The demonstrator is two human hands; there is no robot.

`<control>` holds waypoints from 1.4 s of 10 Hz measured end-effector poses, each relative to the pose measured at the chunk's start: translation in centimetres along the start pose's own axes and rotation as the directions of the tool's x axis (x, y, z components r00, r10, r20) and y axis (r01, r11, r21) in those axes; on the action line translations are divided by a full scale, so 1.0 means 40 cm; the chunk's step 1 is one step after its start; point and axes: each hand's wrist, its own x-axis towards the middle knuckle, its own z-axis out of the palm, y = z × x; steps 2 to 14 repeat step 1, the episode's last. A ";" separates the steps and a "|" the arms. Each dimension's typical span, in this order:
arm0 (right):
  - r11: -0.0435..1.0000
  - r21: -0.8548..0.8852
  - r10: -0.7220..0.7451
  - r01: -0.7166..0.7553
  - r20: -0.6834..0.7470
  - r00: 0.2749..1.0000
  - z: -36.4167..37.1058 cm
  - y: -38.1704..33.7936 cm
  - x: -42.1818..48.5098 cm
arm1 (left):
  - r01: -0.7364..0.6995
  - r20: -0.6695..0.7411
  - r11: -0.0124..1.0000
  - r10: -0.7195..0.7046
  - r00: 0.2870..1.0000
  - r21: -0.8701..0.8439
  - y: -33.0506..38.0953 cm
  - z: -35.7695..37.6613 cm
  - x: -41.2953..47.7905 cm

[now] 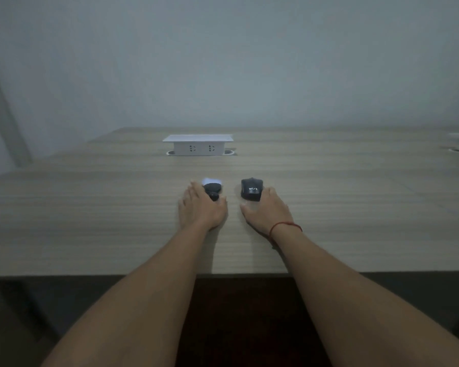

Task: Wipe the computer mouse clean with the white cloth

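A long table (pixel 90 207) of pale wood grain carries everything. A white pop-up socket box (pixel 198 145) stands raised from its far middle. Nearer lie a black computer mouse (pixel 251 189) and, left of it, a smaller dark object (pixel 212 190) on what may be white cloth (pixel 207 180); both hands rest there too

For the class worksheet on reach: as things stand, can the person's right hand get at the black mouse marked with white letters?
Probably yes: the right hand already rests at the near end of the mouse, with nothing between them on the table.
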 end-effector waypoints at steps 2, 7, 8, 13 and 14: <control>0.995 -0.099 -0.016 0.022 0.057 0.998 -0.026 -0.009 -0.060 | 0.005 0.014 0.999 -0.005 1.000 0.040 -0.001 -0.015 -0.048; 0.995 -0.099 -0.016 0.022 0.057 0.998 -0.026 -0.009 -0.060 | 0.005 0.014 0.999 -0.005 1.000 0.040 -0.001 -0.015 -0.048; 0.995 -0.099 -0.016 0.022 0.057 0.998 -0.026 -0.009 -0.060 | 0.005 0.014 0.999 -0.005 1.000 0.040 -0.001 -0.015 -0.048; 0.995 -0.099 -0.016 0.022 0.057 0.998 -0.026 -0.009 -0.060 | 0.005 0.014 0.999 -0.005 1.000 0.040 -0.001 -0.015 -0.048; 0.995 -0.099 -0.016 0.022 0.057 0.998 -0.026 -0.009 -0.060 | 0.005 0.014 0.999 -0.005 1.000 0.040 -0.001 -0.015 -0.048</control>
